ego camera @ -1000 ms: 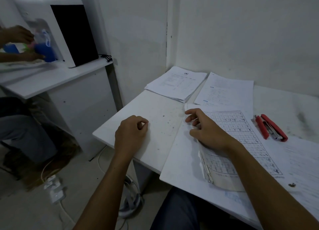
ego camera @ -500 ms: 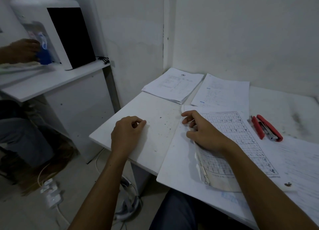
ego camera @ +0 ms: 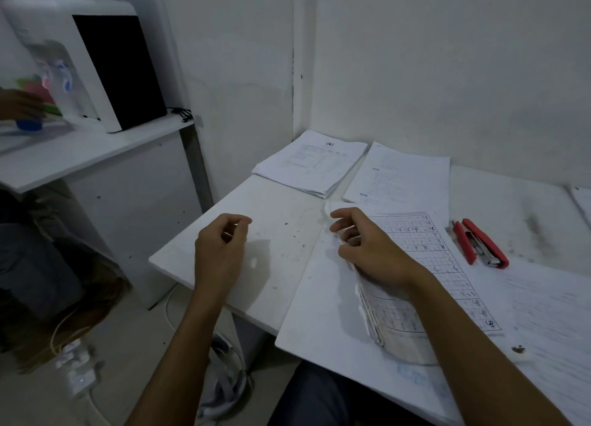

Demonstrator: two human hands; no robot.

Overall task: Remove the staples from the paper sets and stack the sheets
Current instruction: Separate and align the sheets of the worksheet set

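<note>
My right hand (ego camera: 377,253) lies on a stapled paper set with a handwritten grid (ego camera: 447,266), its fingers curled at the set's top left corner, where the sheet edges bend up. My left hand (ego camera: 220,250) hovers just above the white table (ego camera: 281,234), thumb against curled fingertips; nothing shows between them. A red staple tool (ego camera: 479,243) lies to the right of the set. Two sheet stacks sit by the wall, one in the corner (ego camera: 313,166) and one beside it (ego camera: 399,176). A small dark bit (ego camera: 518,349) rests on the papers by my right forearm.
More printed sheets (ego camera: 559,313) cover the table's right side. A water dispenser (ego camera: 96,74) stands on a side shelf to the left, where another person's hand (ego camera: 19,106) works. A power strip and cables (ego camera: 76,371) lie on the floor below the table's edge.
My left hand has lifted slightly off the table. My right hand's fingers have curled further into the corner of the paper set. The other person's hand has dropped lower by the dispenser.
</note>
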